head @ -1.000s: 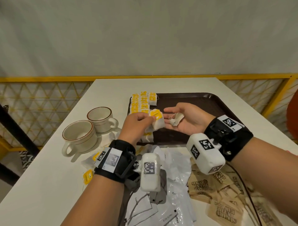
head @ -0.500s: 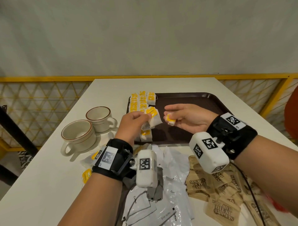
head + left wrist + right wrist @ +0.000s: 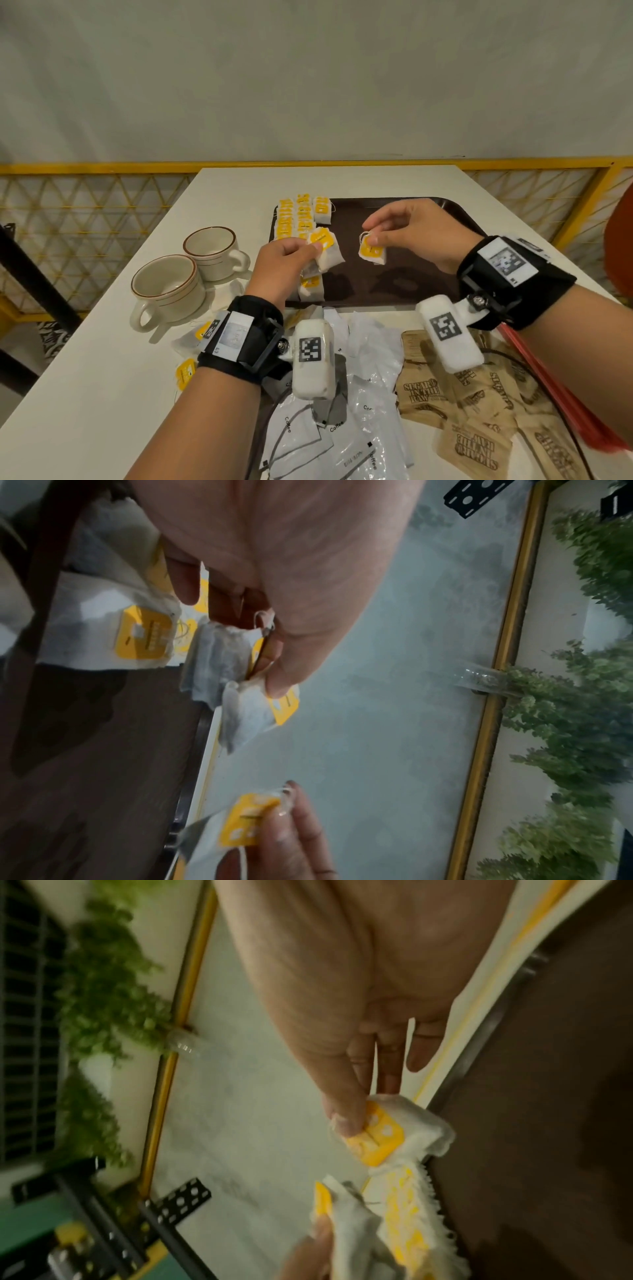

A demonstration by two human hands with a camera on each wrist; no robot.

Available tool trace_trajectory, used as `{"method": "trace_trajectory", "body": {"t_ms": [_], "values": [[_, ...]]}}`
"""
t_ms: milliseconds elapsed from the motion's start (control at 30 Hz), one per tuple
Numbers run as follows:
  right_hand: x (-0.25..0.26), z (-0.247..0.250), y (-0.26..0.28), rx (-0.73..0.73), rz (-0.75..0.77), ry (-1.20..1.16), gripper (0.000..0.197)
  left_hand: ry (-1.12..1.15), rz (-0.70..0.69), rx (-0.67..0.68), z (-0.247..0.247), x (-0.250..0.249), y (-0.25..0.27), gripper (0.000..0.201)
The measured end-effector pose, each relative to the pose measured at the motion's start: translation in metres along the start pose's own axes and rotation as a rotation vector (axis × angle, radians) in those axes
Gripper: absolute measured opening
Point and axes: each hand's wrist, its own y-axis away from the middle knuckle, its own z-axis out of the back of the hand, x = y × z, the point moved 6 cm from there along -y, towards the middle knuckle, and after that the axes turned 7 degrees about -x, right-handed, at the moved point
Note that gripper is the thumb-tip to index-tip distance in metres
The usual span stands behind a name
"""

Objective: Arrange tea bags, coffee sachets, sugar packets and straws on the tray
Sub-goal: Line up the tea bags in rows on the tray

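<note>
A dark brown tray (image 3: 404, 284) lies on the white table, with rows of yellow-tagged tea bags (image 3: 298, 219) at its far left corner. My left hand (image 3: 286, 258) grips a small bunch of tea bags (image 3: 325, 253) over the tray's left side; in the left wrist view that bunch (image 3: 240, 696) hangs from my fingers (image 3: 277, 680). My right hand (image 3: 411, 233) pinches a single tea bag (image 3: 372, 253) by its yellow tag above the tray's middle, and the tag (image 3: 380, 1139) shows under the thumb in the right wrist view.
Two cream cups (image 3: 191, 274) stand left of the tray. White coffee sachets (image 3: 342, 411) and brown sugar packets (image 3: 479, 411) lie heaped at the table's near edge, red straws (image 3: 565, 394) at the right. Loose tea bags (image 3: 186, 371) lie near my left wrist.
My right hand turned from palm-up to palm-down, took one tea bag by its tag and moved right, away from the left hand. The left hand keeps its bunch.
</note>
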Motion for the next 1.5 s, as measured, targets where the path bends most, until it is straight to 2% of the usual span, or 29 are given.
{"method": "trace_trajectory", "body": {"t_ms": [100, 167, 267, 467, 733, 800, 933, 1033, 1100, 1167, 1233, 1300, 1367, 1500], "values": [[0.007, -0.001, 0.003, 0.107, -0.044, -0.215, 0.025, -0.024, -0.045, -0.021, 0.0, -0.002, 0.0, 0.023], [0.012, -0.008, 0.007, 0.212, -0.029, -0.184, 0.027, -0.023, -0.065, -0.029, 0.0, -0.004, 0.001, 0.023], [0.019, -0.019, 0.011, 0.271, -0.004, -0.12, 0.026, -0.003, -0.085, -0.027, 0.0, -0.006, 0.003, 0.022], [0.019, -0.031, 0.006, 0.228, -0.01, -0.195, 0.023, 0.002, -0.094, -0.011, -0.003, -0.009, 0.005, 0.021], [0.008, -0.042, 0.006, 0.156, -0.158, -0.378, 0.028, 0.013, -0.082, -0.001, -0.004, -0.01, 0.007, 0.016], [0.008, -0.043, 0.005, 0.149, -0.144, -0.331, 0.028, 0.005, -0.084, -0.005, -0.004, -0.01, 0.006, 0.016], [0.014, -0.036, 0.002, 0.071, 0.045, 0.034, 0.016, 0.0, -0.076, -0.019, -0.002, -0.007, 0.003, 0.018], [0.016, -0.031, 0.001, 0.048, 0.101, 0.105, 0.008, 0.006, -0.063, -0.035, 0.0, -0.005, 0.001, 0.019], [0.016, -0.028, 0.001, 0.072, 0.079, 0.057, 0.007, 0.005, -0.06, -0.044, 0.002, -0.005, 0.001, 0.019], [0.017, -0.028, 0.004, 0.181, 0.01, -0.1, 0.007, -0.001, -0.056, -0.047, 0.003, -0.005, 0.002, 0.019], [0.018, -0.03, 0.008, 0.285, -0.051, -0.234, 0.015, -0.002, -0.046, -0.043, 0.002, -0.006, 0.002, 0.019], [0.018, -0.027, 0.006, 0.26, -0.047, -0.234, 0.017, 0.003, -0.042, -0.046, 0.002, -0.005, 0.002, 0.019], [0.017, -0.026, 0.006, 0.237, -0.034, -0.241, 0.007, 0.007, -0.049, -0.053, 0.003, -0.004, 0.002, 0.021], [0.013, -0.035, 0.011, 0.34, -0.088, -0.281, 0.011, -0.008, -0.068, -0.054, 0.002, -0.006, 0.002, 0.021]]}}
